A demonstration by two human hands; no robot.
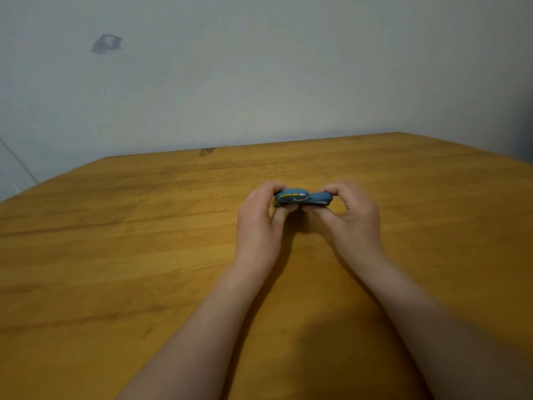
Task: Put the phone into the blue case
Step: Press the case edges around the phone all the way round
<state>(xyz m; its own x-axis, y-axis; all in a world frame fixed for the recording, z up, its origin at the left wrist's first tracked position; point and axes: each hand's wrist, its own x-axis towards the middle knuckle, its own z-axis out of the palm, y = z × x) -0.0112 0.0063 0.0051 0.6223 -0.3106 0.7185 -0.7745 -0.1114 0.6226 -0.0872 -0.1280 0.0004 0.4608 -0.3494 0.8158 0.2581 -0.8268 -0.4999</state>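
Both hands meet over the middle of a wooden table [144,255], holding the blue case [302,196] between them, just above the tabletop. The left hand [259,223] pinches the case's left end — thumb underneath, fingers curled over the top. The right hand [353,219] grips the right end the same way, fingers bent over the far edge and thumb below. The case lies flat and is seen edge-on, its top bulging in two soft humps, with a yellow streak and a small pale mark on the near side. A thin dark edge [314,204] shows along its underside — that may be the phone, but it cannot be told for sure from this angle. Both bare forearms reach in from the lower edge. Behind the table stands a pale wall [288,67] with a grey patch [106,43] at upper left.
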